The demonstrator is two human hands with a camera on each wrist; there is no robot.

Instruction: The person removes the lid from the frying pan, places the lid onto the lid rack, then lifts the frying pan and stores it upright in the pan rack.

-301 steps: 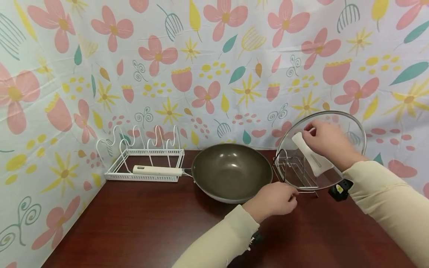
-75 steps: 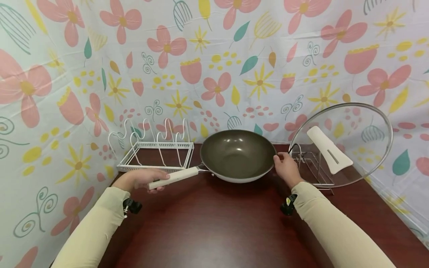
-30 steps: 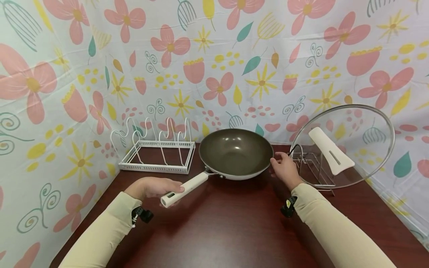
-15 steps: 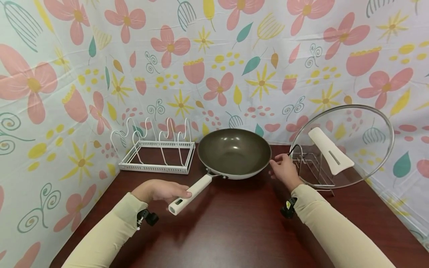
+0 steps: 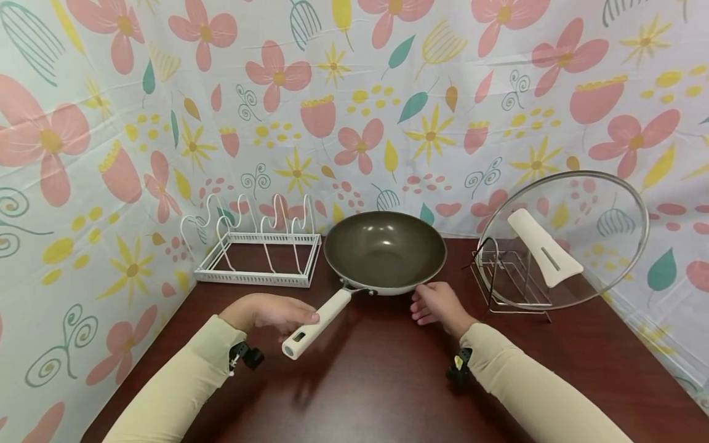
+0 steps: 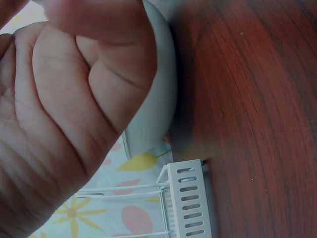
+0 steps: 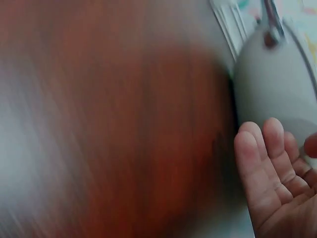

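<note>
A wok (image 5: 386, 249) with a dark inside and pale outside stands on the table, its cream handle (image 5: 324, 317) pointing front left. My left hand (image 5: 271, 314) grips that handle near its end, thumb on top; the fingers beneath are mostly hidden. In the left wrist view, the palm covers much of the wok's pale side (image 6: 161, 94). Close to the wok's front right rim is my right hand (image 5: 437, 304), fingers loosely bent. The right wrist view has these fingers (image 7: 252, 153) beside the wok's outer wall (image 7: 267, 84); whether they touch it I cannot tell.
A white rack (image 5: 255, 277) with upright loops stands back left. At right, a glass lid (image 5: 598, 246) with a cream handle leans in a wire stand (image 5: 517, 304). The dark red wooden table (image 5: 354, 394) meets a flowered cloth (image 5: 388, 92) behind and at left.
Since ten seconds ago, the lid has been let go in its stand and the left hand has taken the wok's handle, swinging it toward the front. Just now the right hand moved left along the rim.
</note>
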